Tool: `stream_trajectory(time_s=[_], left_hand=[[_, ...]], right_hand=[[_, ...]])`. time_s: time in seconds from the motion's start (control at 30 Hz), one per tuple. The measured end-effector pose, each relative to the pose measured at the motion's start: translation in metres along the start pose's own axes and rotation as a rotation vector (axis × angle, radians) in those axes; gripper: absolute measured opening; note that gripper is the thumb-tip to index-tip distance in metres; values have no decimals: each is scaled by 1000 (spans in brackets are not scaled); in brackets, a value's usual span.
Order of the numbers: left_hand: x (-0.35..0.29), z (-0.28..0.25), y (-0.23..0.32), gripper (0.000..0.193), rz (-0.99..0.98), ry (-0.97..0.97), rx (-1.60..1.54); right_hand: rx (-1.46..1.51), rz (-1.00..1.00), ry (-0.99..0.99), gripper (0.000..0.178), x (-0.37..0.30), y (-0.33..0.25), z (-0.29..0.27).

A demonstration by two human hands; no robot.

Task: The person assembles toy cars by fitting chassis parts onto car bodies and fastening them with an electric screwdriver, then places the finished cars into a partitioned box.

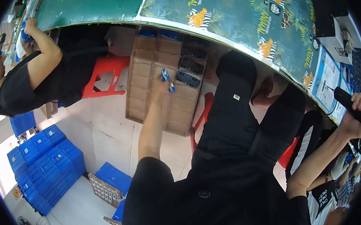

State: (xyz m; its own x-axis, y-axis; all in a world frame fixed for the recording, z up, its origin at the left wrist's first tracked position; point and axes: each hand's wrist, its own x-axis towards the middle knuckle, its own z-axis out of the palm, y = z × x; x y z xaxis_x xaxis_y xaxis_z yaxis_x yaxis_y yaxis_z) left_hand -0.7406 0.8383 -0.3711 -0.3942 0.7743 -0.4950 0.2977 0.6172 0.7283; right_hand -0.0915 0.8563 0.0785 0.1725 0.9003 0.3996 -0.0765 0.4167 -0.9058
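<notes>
1. Presently, we take the divided brown cardboard box point(138, 103) as our landmark; our left hand point(162, 85) is above its middle columns, arm outstretched.
2. We read that hand as closed on a small bright-blue plastic piece point(165, 74), whose blue parts show at two spots by the fingers. Motion blur hides the exact grip, and we cannot tell whether these are one piece or two.
3. Our right hand point(358, 104) is well to the right of the box, wrapped around a black cylindrical tool point(343, 98) with a thin tip, probably a screwdriver.
4. Along the box's right column, towards the green-topped counter point(92, 2), we see flat black plastic parts point(188, 79) lying in separate compartments; blue plastic parts point(147, 32) show at the box's far end, close under the counter edge.
5. We judge the step in hand to be a transfer at the box, most likely setting the blue piece into a compartment, though one view cannot rule out lifting it out.
6. If it is a placement, the next move calls for us to lower the left hand between the dividers, release the piece flat, and keep the tool clear, right of the box.
</notes>
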Motion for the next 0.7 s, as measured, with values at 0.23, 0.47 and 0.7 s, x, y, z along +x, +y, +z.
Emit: stream_trajectory(time_s=[0.23, 0.47, 0.7], left_hand=[[110, 34, 101, 58, 518, -23, 1194], [161, 44, 85, 48, 492, -3, 1297], [125, 33, 44, 73, 616, 77, 712]], right_hand=[[-196, 23, -97, 26, 4, -14, -1], [-447, -2, 143, 39, -2, -16, 5], [-234, 14, 167, 26, -6, -10, 12]])
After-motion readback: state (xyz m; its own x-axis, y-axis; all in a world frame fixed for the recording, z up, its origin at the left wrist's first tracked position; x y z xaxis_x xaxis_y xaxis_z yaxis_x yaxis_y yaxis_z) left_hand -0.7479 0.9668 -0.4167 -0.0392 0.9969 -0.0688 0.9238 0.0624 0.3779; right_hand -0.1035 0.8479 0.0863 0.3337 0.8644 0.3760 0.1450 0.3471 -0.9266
